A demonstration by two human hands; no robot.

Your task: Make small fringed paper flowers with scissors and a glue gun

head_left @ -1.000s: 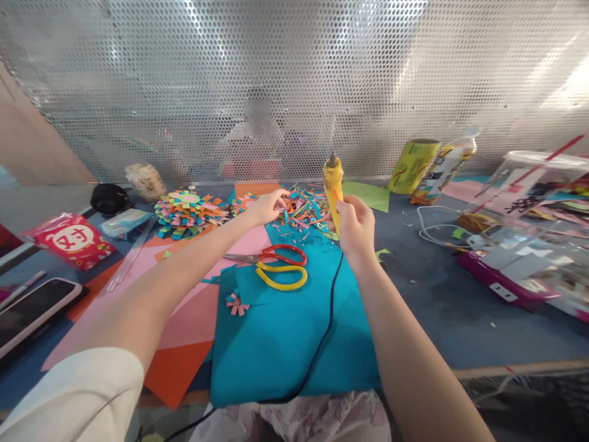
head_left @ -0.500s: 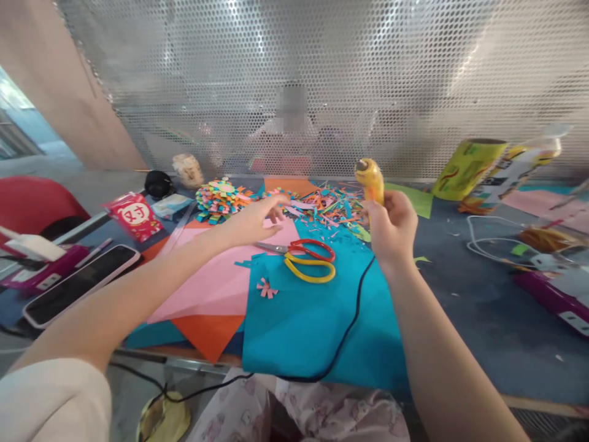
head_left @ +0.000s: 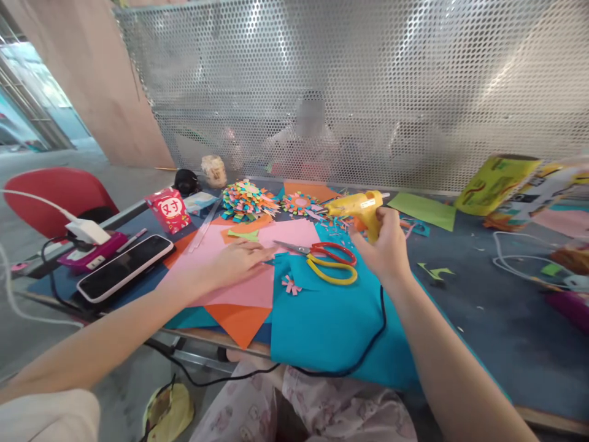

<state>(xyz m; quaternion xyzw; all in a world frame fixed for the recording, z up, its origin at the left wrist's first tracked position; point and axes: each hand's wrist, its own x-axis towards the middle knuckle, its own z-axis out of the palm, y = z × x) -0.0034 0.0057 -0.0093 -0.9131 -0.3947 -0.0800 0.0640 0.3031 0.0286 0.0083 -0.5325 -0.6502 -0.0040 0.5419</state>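
Over the far right part of the blue sheet (head_left: 331, 325), the right hand (head_left: 387, 248) is gripping a yellow glue gun (head_left: 359, 209), fingers closed round the handle, holding it up w/ nozzle pointing left; can't tell if the trigger's being squeezed, & no glue is showing at the tip. On the left, the left hand (head_left: 237, 264) is hanging or resting palm down over the pink sheet (head_left: 253, 291), fingers loosely out, w/ no visible hold on anything, near a green offcut (head_left: 243, 236).

Progress: a fair bit is looking done. At the far side a big multicolour paper ball (head_left: 248, 201) is sitting left of a flat fringed flower (head_left: 300, 201), both prob built from small cut pcs. Scraps (head_left: 339, 228) are lying heaped nearby, so plenty of cutting is prob over. Scissors (head_left: 306, 252) are lying untouched b/w the two hands, blades pointing left.

Not done, as a guess: the flat flower is looking much thinner than the ball, so prob only part built. One small pink flower (head_left: 291, 285) is lying loose on the blue sheet, nearer & apart from the others. The pink sheet, blue sheet & orange sheet (head_left: 242, 325) are lying there w/ large areas uncut
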